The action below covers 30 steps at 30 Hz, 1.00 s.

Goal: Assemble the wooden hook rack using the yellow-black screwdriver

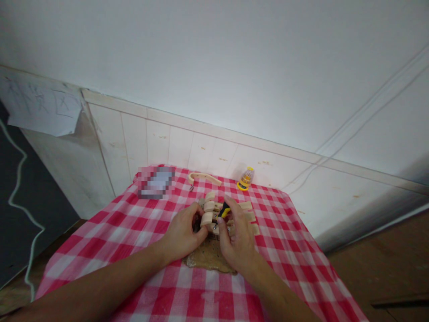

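Several pale curved wooden hooks [208, 218] lie side by side over a brown, rough-edged board [210, 258] with small dark holes. My left hand [182, 230] has its thumb and fingers closed on the left, curved ends of these hooks. In my right hand [239, 239] is a small screwdriver [225, 210] with a black and yellow handle, its shaft angled down toward the wood. Small screws appear among the strips. Behind my right hand, the straight ends of the strips stick out to the right. My fingers partly hide the wood.
A loose wooden hook [206, 177] lies toward the wall, with small dark screws [191, 188] near it. Right of it stands a yellow-capped screwdriver bit case [246, 180]. A blurred phone-like object [157, 183] lies at back left on the red checked tablecloth [174, 295]. The panelled wall [201, 150] borders the table.
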### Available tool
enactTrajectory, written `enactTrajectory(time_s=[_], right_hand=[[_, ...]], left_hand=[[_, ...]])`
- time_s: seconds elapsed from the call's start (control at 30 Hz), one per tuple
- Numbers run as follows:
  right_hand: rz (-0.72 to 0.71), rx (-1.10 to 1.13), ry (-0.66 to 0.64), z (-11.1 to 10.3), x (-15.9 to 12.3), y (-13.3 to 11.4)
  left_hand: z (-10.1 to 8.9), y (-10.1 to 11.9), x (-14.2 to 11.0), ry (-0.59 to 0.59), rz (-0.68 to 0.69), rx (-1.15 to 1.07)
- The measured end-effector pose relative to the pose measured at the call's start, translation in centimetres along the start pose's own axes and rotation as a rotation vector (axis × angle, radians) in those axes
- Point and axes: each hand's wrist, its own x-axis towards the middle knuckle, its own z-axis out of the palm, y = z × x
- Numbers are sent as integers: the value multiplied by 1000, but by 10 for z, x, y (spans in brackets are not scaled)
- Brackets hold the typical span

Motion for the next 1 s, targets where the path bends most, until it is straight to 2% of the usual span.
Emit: enactTrajectory(time_s=[0.17,0.37,0.8,1.0], right_hand=[[12,20,-11,1,2,1],[6,20,40,5,-2,3],[-25,42,-37,-3,-4,-1],[-23,23,-9,1,-6,1]], left_hand=[[0,-2,-1,-5,5,-10],[0,-2,-1,-3,8,0],[-1,1,0,-6,2,-4],[-1,0,0,-5,7,-12]])
